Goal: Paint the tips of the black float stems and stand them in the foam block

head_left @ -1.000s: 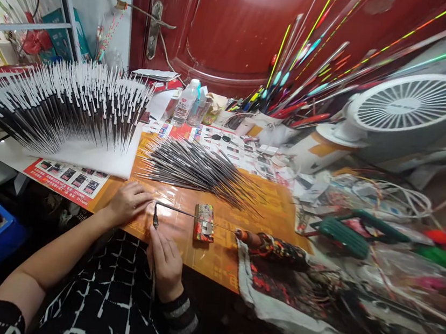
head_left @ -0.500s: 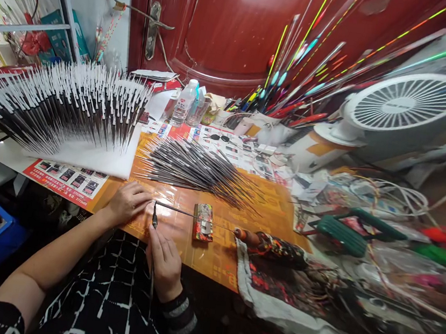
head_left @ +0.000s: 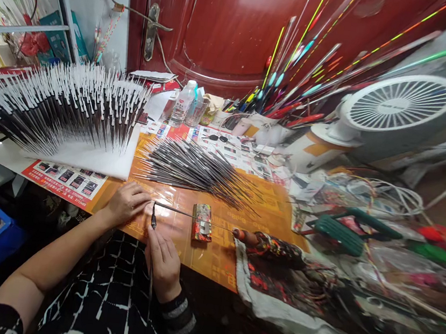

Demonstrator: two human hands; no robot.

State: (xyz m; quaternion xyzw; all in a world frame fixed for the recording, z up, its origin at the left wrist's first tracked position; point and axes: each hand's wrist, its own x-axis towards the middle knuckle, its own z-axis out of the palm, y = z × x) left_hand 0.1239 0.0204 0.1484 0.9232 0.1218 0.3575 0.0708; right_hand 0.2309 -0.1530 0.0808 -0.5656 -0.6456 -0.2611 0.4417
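Observation:
A slim dark fishing float (head_left: 175, 209) lies level across the near side of the table. Its thin right end runs into the tip of a rotary tool (head_left: 268, 247) with a paint-spattered grip. My left hand (head_left: 131, 203) is closed at the float's left end, and the fingers hide that tip. From below, my right hand (head_left: 163, 261) pinches a thin paintbrush (head_left: 153, 219). The dark bristles point up and meet the float just right of my left fingers. Under the float's middle stands a small paint-stained block (head_left: 201, 229) with a metal piece on top.
Behind my hands lies a pile of dark floats (head_left: 194, 169). At left, many white-tipped floats stand in a white foam block (head_left: 113, 164). A water bottle (head_left: 182, 103), a white fan (head_left: 401, 105), a green-handled tool (head_left: 337, 232) and a rag (head_left: 270, 308) surround the work area.
The view has shifted very slightly. Both hands, the brush and the float keep nearly the same places.

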